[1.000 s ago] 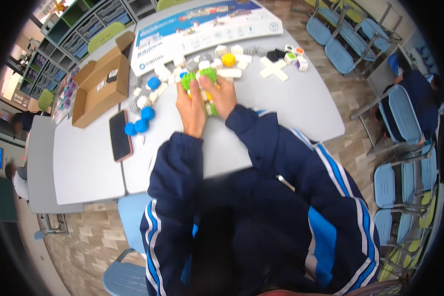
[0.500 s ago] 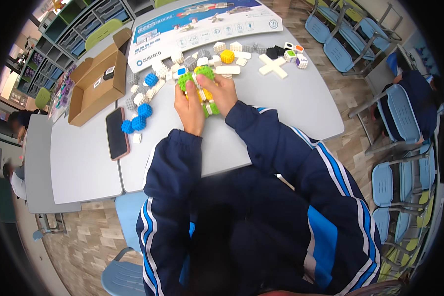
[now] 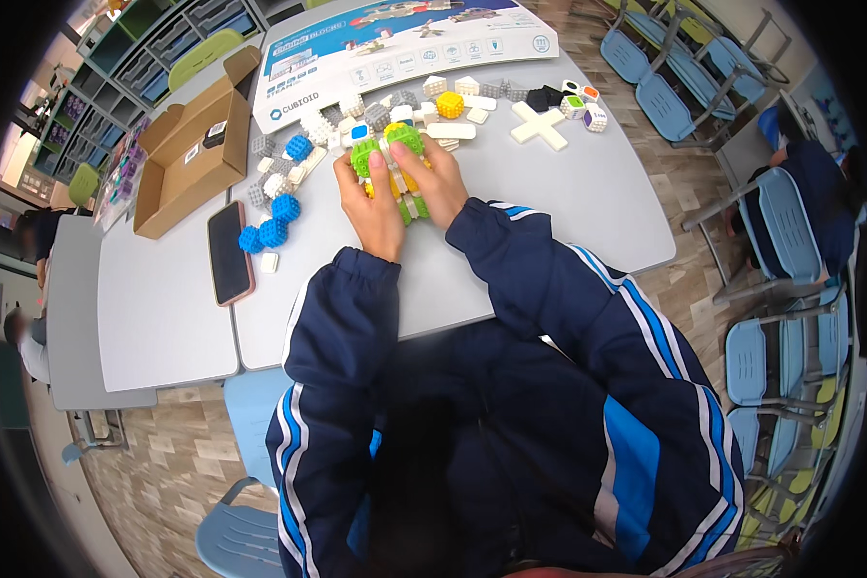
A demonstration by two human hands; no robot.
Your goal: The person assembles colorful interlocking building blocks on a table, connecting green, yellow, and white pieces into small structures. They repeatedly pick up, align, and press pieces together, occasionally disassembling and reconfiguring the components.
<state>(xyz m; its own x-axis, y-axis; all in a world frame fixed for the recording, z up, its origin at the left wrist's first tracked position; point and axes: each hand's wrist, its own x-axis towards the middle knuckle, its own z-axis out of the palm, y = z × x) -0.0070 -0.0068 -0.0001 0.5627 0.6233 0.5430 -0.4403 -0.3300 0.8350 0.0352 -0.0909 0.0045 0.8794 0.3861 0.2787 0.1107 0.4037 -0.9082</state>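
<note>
Both my hands grip a model of green, yellow and white building blocks [image 3: 409, 208] above the table's near half. My left hand [image 3: 372, 212] wraps its left side, thumb lying along it beside a green block [image 3: 363, 156]. On the other side my right hand [image 3: 440, 188] is closed, thumb near a second green block [image 3: 404, 136]. The fingers partly hide the model's middle and underside. Just beyond it lie loose grey and white blocks [image 3: 319, 125], a yellow block [image 3: 450, 105] and a flat white cross-shaped piece [image 3: 539, 126].
Several joined blue blocks [image 3: 274, 232] lie left of my hands, beside a dark-screened phone [image 3: 228, 252]. An open cardboard box [image 3: 189, 164] stands farther left. A large printed box [image 3: 405, 58] lies across the table's back. White cube blocks with coloured faces [image 3: 594, 118] sit at the right.
The view has shifted slightly. My hands stay around the block model, with the thumbs pressed on it much as before; nothing has been let go or picked up.
</note>
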